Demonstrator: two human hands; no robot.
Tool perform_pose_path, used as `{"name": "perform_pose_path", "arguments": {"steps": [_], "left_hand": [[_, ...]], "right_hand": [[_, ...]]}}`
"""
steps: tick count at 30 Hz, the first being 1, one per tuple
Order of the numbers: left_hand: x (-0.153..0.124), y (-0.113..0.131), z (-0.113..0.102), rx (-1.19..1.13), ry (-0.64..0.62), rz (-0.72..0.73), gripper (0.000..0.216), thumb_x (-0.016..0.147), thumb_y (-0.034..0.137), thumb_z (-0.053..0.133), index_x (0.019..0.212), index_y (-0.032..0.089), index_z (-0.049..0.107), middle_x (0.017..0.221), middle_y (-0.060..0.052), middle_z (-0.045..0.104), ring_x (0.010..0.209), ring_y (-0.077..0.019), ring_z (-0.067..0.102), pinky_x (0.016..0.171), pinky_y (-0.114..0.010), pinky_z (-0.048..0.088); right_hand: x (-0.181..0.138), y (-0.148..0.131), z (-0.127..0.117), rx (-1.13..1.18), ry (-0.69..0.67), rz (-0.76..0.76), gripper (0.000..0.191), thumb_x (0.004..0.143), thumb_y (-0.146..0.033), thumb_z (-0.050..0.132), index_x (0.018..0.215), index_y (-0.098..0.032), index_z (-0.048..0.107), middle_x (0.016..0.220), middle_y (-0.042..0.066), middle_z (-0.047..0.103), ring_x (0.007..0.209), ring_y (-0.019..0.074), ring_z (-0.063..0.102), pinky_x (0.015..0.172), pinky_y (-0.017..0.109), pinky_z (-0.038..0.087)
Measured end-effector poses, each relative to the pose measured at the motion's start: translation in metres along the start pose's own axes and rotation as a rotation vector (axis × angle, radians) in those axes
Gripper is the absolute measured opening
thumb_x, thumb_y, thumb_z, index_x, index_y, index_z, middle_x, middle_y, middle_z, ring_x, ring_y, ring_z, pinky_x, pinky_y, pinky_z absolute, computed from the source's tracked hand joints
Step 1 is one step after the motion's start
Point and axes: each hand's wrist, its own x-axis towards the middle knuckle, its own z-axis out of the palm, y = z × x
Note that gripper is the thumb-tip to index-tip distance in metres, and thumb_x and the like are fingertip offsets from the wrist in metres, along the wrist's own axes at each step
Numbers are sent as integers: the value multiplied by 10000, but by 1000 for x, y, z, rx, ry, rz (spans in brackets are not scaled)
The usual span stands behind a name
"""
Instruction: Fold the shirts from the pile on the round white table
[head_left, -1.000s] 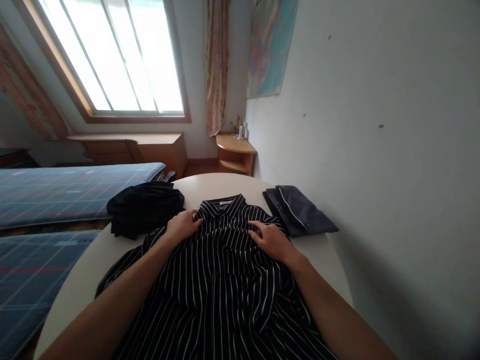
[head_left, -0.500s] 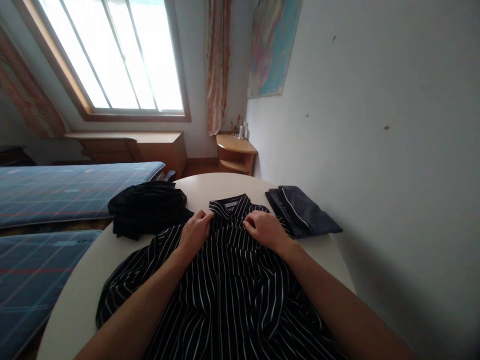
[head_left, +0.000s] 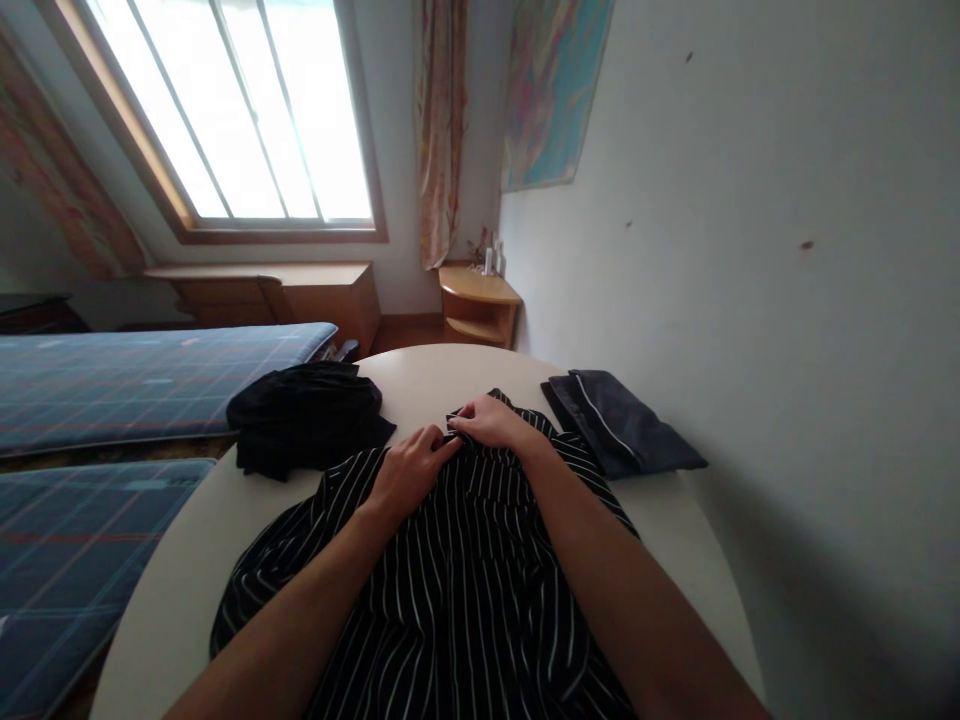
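A black shirt with thin white stripes (head_left: 465,590) lies spread on a round white table (head_left: 427,375), collar towards the far side. My left hand (head_left: 409,475) and my right hand (head_left: 491,422) meet at the collar. Both have their fingers pinched together on the collar fabric. My forearms lie across the body of the shirt.
A crumpled black garment (head_left: 307,415) sits on the table at the left. A folded dark grey garment with white piping (head_left: 622,435) lies at the right, close to the wall. Two blue plaid mattresses (head_left: 142,375) are to the left. A wooden corner shelf (head_left: 476,305) stands beyond the table.
Both hands have slid from the shoulders of the shirt inward and forward to the collar, where they now pinch the fabric. The view has shifted slightly.
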Motion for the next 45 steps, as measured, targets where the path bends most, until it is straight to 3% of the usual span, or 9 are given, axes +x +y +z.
{"name": "perform_pose_path", "arguments": {"steps": [2,7,11,14,19,24,32,38,45], "left_hand": [[0,1,0,3,5,9,338,967,158,489,1243,306,618,1010,-48,596,895,-193,584,758,-291,501],[2,3,2,-109,97,-69,404,949,117,467,1290,295,589,1085,-45,619,977,-185,610,814,-280,509],[8,5,0,-269,203,-235,371,926,199,527,1286,268,585,1213,-52,608,968,-187,638,812,-286,519],[14,6,-7,-411,192,-358,399,904,351,585,1286,236,590,1234,-63,636,851,-182,655,808,-315,528],[21,4,-14,-555,17,-454,329,927,431,510,1049,216,726,898,-45,754,770,-208,678,760,-327,511],[20,-2,-17,-507,51,-406,270,916,377,500,915,221,721,892,-42,755,807,-214,683,764,-318,492],[22,-9,-29,-589,214,-390,254,928,391,506,1013,219,672,959,-31,748,885,-204,692,818,-308,504],[21,-3,-39,-605,229,-325,227,936,367,511,1019,217,658,987,-34,746,906,-204,689,846,-319,497],[20,-1,-40,-604,147,-249,224,935,349,535,1107,236,625,1093,-37,734,985,-213,686,881,-337,500]], "right_hand": [[0,10,2,62,23,-6,280,899,-329,570,805,-119,730,754,66,725,726,170,645,674,249,451],[3,30,-2,384,214,23,213,926,-273,543,1010,-106,646,970,99,728,847,159,654,798,258,491],[0,38,-15,641,161,-10,151,900,-197,536,1042,-154,569,979,82,722,850,163,664,814,291,526],[-7,41,-25,670,145,-9,293,822,-115,562,1107,-165,511,925,57,717,809,163,663,777,299,536],[-18,42,-37,551,25,-130,619,739,-35,511,1335,-189,447,921,16,708,783,143,651,723,264,528],[-23,36,-46,271,24,-173,460,751,-69,541,1190,-131,665,944,54,719,769,139,630,708,259,504],[-32,20,-51,-48,95,-134,347,850,-436,685,1058,-166,749,994,105,713,996,253,644,923,388,491],[-39,-7,-41,-106,199,-424,345,821,-332,746,1147,-237,684,1345,93,584,1306,258,485,1124,442,355],[-30,-11,-29,-104,73,-490,162,908,-210,630,1049,-208,708,945,28,729,925,179,648,936,345,455]]}}
